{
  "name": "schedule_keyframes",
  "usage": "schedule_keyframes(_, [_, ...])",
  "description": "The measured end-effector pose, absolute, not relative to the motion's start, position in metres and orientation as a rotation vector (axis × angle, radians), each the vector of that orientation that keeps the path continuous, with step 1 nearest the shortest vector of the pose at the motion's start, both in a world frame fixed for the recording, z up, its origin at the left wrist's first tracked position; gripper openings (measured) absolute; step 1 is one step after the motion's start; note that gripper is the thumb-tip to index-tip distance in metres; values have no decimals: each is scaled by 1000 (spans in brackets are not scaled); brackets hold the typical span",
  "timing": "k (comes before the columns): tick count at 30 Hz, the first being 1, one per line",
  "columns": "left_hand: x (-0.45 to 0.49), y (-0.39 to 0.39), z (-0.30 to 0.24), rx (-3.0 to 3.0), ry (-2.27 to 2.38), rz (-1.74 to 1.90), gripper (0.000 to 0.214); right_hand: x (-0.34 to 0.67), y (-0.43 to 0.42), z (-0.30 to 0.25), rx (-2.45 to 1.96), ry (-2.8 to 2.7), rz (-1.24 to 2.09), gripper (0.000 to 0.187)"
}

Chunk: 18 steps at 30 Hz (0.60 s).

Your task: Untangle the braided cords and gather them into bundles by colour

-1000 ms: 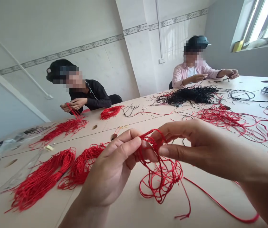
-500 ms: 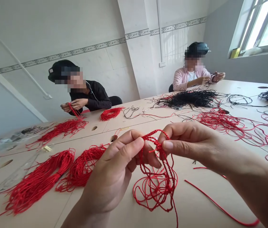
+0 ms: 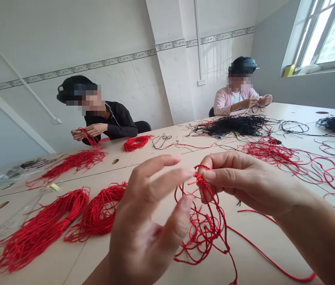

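Note:
Between the thumb and fingers of my right hand (image 3: pixel 233 176) a knotted red cord (image 3: pixel 202 180) is pinched, with a short end poking out to the left. Twisted loops of it hang below in a loose tangle. My left hand (image 3: pixel 149 213) has its thumb and fingers apart, blurred a little by motion, and sits just left of the cord. Whether a fingertip touches the cord I cannot tell. A single red strand (image 3: pixel 268 253) lies on the table under my right forearm.
Bundles of red cord (image 3: pixel 45 229) lie at left on the pale table (image 3: pixel 143 273). A black cord heap (image 3: pixel 235 124) and loose red cords (image 3: pixel 274 152) lie farther back at right. Across the table sit a person in black (image 3: pixel 117 118) and a person in pink (image 3: pixel 223 101), both handling cords.
My left hand has let go of the red cord and spread its fingers. My right hand keeps its pinch on the cord. The view has shifted slightly.

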State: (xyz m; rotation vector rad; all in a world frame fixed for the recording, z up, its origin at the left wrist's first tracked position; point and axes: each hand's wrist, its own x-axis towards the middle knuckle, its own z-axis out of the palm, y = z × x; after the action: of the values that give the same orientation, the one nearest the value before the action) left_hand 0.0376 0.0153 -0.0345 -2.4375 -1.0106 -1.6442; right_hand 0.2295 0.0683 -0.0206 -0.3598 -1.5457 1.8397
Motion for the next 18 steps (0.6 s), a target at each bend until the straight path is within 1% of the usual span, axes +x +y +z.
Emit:
schedule_keyframes(2, [39, 11, -33, -2376, -942, -1426, 41, 229, 69, -21, -370, -1583, 1850, 21])
schedule_keyframes(3, [39, 10, -33, -2374, -943, -1408, 38, 228, 69, -21, -376, -1609, 1840, 21])
schedule_keyframes(5, [39, 11, -31, -2433, -1041, -1526, 30, 228, 71, -21, -420, -1701, 1771, 23])
schedule_keyframes(7, [37, 13, -29, -2512, -1259, -1798, 20, 228, 73, -22, -539, -1858, 1556, 23])
schedule_keyframes(9, [34, 15, -26, -2556, -1520, -2177, 11, 227, 72, -24, -722, -1944, 1120, 19])
schedule_keyframes(11, [32, 16, -22, -2518, -1694, -2586, 3, 225, 69, -25, -827, -1897, 641, 20])
schedule_keyframes(12, [32, 16, -20, -2477, -1740, -2760, 4, 224, 66, -25, -816, -1869, 481, 21])
schedule_keyframes(14, [33, 18, -17, -2427, -1776, -2994, 8, 223, 59, -25, -720, -1902, 382, 17])
schedule_keyframes(18, [37, 18, -15, -2570, -1711, -3119, 7, 221, 47, -21, -558, -2003, 511, 7])
